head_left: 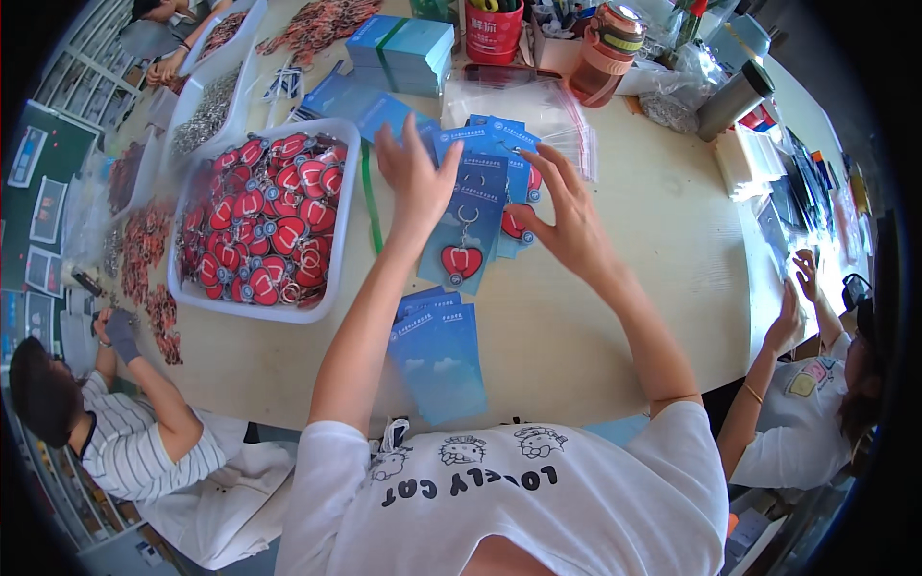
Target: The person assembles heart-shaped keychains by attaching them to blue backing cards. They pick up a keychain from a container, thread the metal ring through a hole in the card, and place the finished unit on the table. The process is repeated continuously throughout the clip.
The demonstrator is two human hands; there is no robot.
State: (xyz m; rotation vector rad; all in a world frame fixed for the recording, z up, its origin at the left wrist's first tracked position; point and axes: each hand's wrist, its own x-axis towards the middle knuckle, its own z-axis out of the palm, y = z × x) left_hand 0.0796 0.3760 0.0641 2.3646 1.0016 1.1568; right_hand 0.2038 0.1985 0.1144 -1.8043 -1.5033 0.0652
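Note:
My left hand (418, 182) is open, fingers spread, above the left edge of a group of blue cards. Over the right side of the group, my right hand (571, 221) has its thumb and fingers apart; its thumb is at a red keychain (517, 222) lying on a card. The nearest blue card (444, 235) bears a red heart-shaped keychain (462, 261) with a metal ring. More cards overlap behind it, partly hidden by my hands. Closer to me lies a fanned pile of blue cards (440, 370) without keychains.
At left stands a white bin (350, 206) full of red keychains; a green strap (372, 204) lies beside it. A banded card stack (403, 58), clear plastic bags (576, 130), a drink bottle (605, 58) and a steel flask (735, 101) stand farther back. People work at both sides.

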